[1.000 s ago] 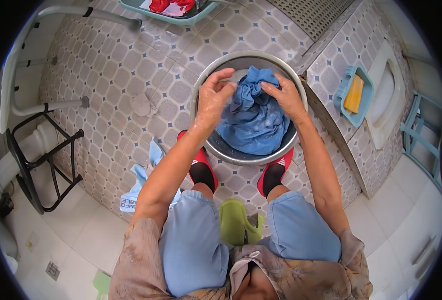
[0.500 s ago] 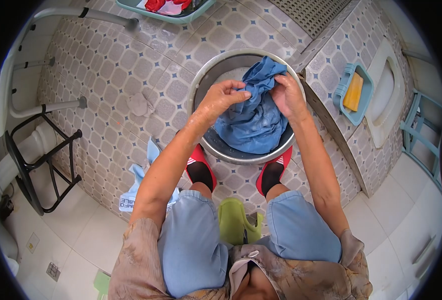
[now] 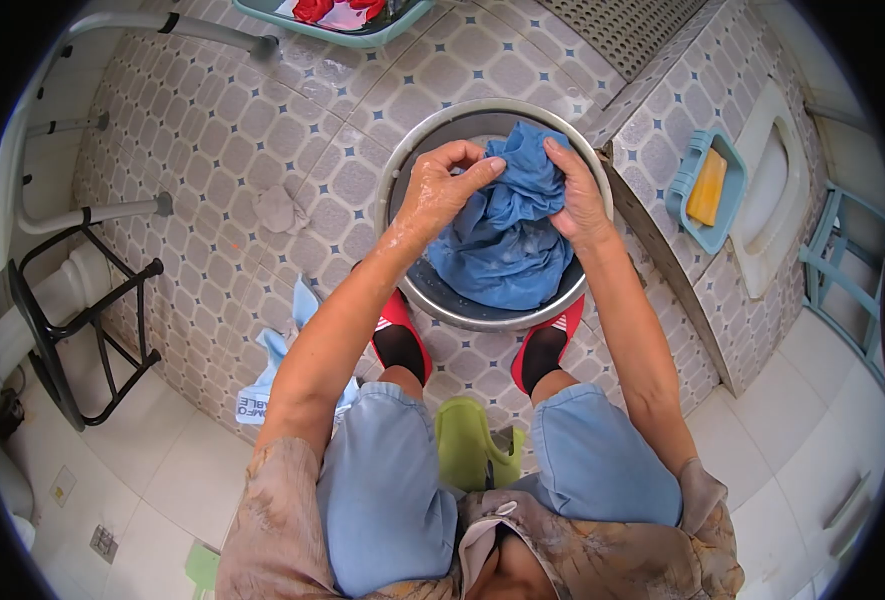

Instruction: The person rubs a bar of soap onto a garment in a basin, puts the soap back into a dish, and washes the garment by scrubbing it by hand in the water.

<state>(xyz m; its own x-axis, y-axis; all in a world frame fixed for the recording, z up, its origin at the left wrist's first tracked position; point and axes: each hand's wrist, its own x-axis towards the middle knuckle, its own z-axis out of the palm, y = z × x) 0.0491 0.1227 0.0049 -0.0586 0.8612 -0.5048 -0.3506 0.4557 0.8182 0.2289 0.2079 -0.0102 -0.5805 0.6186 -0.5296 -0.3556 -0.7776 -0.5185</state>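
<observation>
A wet blue cloth garment [image 3: 507, 250] lies bunched in a round metal basin [image 3: 492, 318] on the tiled floor between my feet. My left hand [image 3: 447, 185], wet with some suds, pinches the upper left part of the raised fabric between thumb and fingers. On the other side my right hand [image 3: 577, 195] grips the same bunch, its thumb on top and the fingers partly hidden behind the cloth. The lower part of the garment rests in the basin. Some greyish water shows at the basin's far side.
To the right, a blue plastic dish [image 3: 714, 235] holds a yellow soap bar [image 3: 706, 188] on a tiled ledge. A teal tub [image 3: 362, 38] with red items stands ahead. A grey rag [image 3: 280, 210] and a light blue cloth [image 3: 270, 375] lie left. Beneath me is a green stool [image 3: 462, 440].
The raised part of the garment is lower and more bunched. My right hand has shifted its hold on it, and my left thumb has moved slightly up.
</observation>
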